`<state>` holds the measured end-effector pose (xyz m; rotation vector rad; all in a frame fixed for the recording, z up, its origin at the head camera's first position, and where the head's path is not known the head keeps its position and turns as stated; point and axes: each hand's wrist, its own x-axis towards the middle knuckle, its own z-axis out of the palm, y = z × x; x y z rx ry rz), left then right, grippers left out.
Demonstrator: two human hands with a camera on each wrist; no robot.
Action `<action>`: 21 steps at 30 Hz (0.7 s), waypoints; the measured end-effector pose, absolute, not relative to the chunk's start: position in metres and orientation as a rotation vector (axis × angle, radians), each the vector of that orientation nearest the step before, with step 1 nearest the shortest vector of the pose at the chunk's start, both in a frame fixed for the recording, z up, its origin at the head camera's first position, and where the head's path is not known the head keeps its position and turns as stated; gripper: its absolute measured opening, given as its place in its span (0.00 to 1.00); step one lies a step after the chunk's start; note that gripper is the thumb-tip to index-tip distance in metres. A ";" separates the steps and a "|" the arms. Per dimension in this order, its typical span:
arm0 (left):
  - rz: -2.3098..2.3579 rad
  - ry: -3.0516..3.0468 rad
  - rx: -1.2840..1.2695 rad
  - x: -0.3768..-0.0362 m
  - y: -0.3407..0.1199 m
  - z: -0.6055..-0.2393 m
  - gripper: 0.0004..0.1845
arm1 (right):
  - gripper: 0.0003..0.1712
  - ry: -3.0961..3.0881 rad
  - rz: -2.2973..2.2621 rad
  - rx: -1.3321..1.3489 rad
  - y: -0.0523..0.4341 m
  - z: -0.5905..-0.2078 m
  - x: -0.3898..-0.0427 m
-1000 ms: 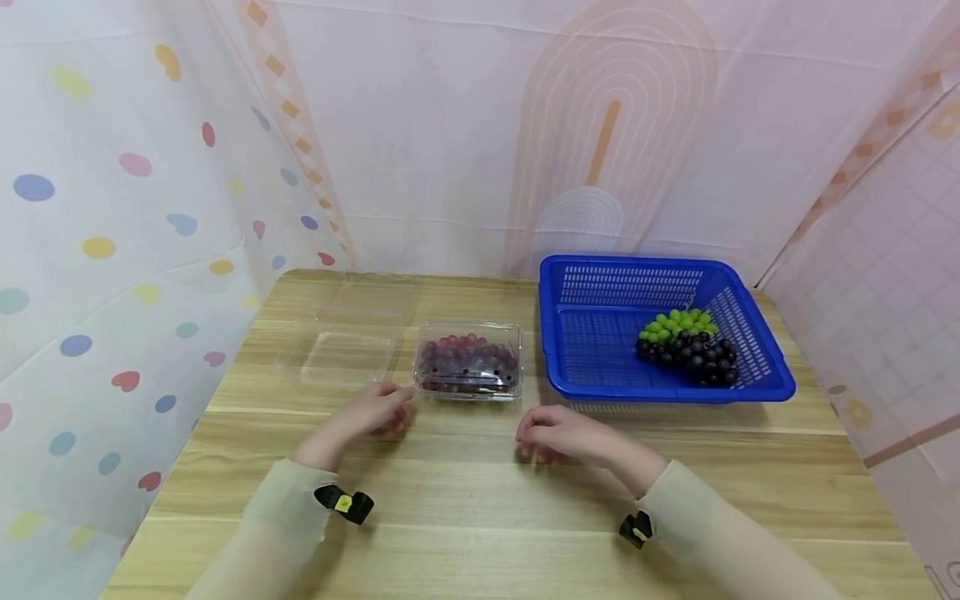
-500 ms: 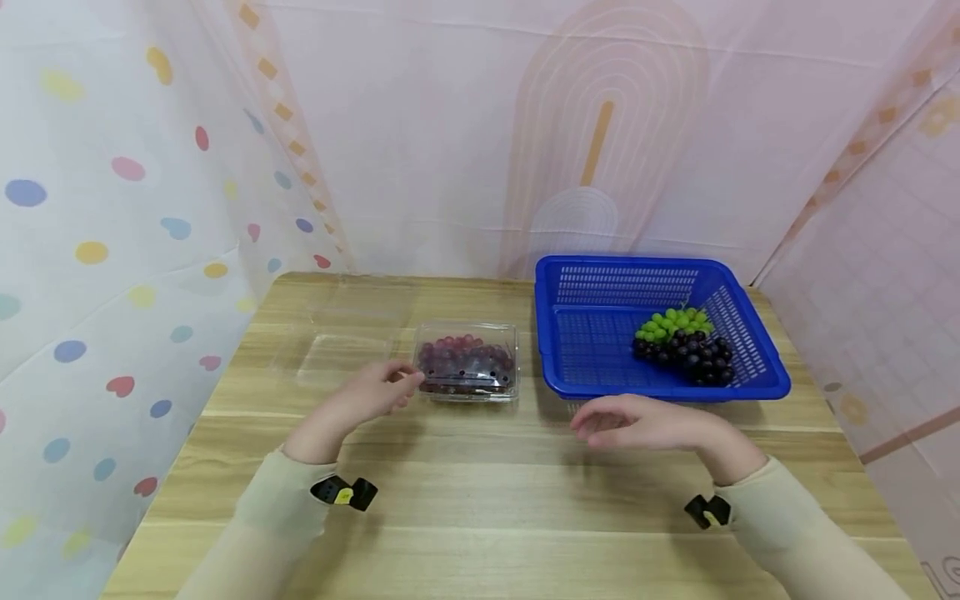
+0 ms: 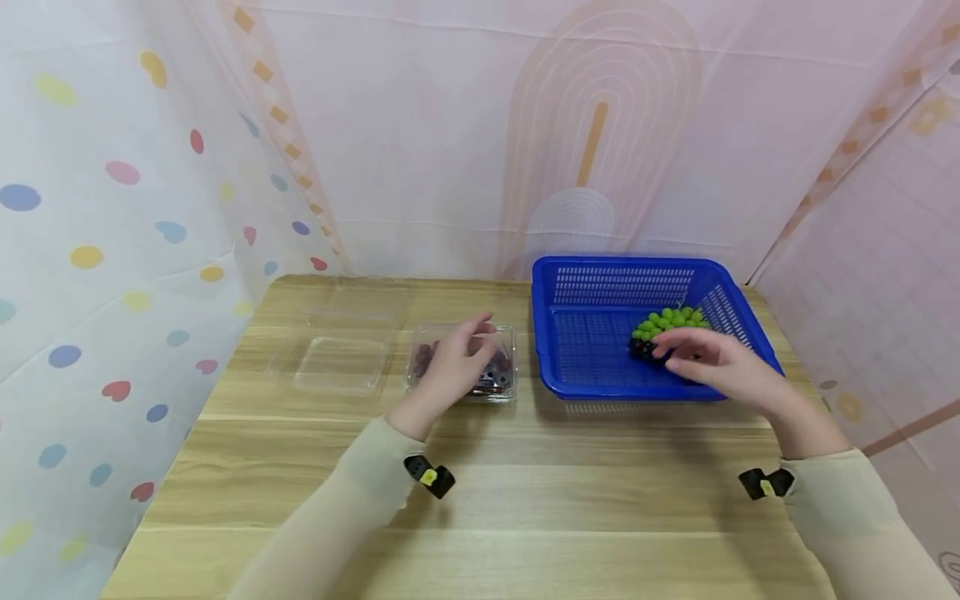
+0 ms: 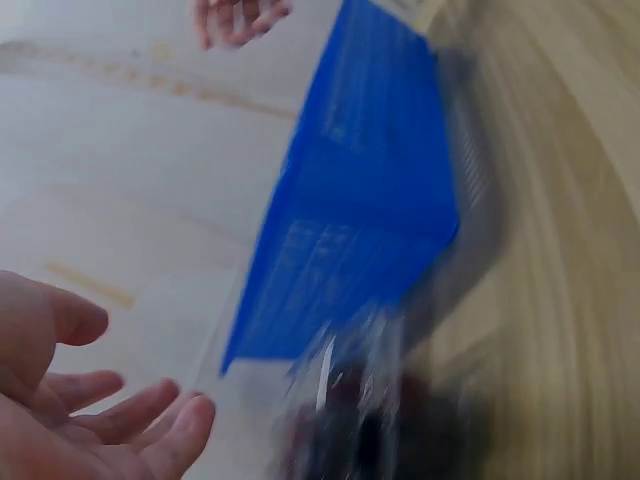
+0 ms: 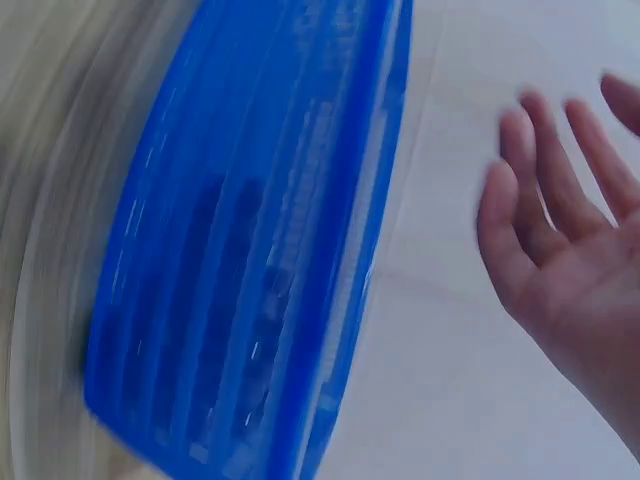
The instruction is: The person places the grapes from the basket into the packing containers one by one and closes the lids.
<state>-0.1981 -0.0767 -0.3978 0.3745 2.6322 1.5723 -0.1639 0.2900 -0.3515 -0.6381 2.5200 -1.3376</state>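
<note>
My left hand (image 3: 457,358) hovers over the lidded clear plastic box (image 3: 506,379) of dark red grapes, partly covering it in the head view. Its fingers are loosely bent with nothing between them, as the left wrist view also shows. My right hand (image 3: 716,362) hangs above the front right of the blue basket (image 3: 585,392), fingers spread and relaxed, holding nothing. Beneath it lie a bunch of green grapes (image 3: 671,321) and a bunch of black grapes (image 3: 643,348), the black ones mostly hidden by the hand. In the right wrist view, dark grapes show faintly through the basket's slotted wall (image 5: 230,250).
An open clear plastic box (image 3: 341,362) with its lid (image 3: 356,300) folded back stands on the left of the wooden table (image 3: 525,500). A patterned curtain (image 3: 420,167) hangs right behind the table's back edge and along both sides.
My right hand has moved right and forward, from the table in front of the basket to over the grapes. My left hand has moved from the grape box's left side to above it.
</note>
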 end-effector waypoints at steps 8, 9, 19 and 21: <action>1.663 2.536 0.364 -0.207 -0.032 -0.416 0.31 | 0.20 2.900 -1.276 -0.555 0.318 -0.357 -0.180; 1.667 2.530 0.345 -0.208 -0.028 -0.418 0.31 | 0.21 2.950 -1.230 -0.561 0.320 -0.358 -0.182; 1.794 2.443 0.128 -0.219 0.000 -0.427 0.31 | 0.28 3.033 -0.877 -0.699 0.343 -0.378 -0.205; 1.799 2.461 0.094 -0.221 0.004 -0.427 0.29 | 0.29 3.009 -0.788 -0.708 0.347 -0.383 -0.210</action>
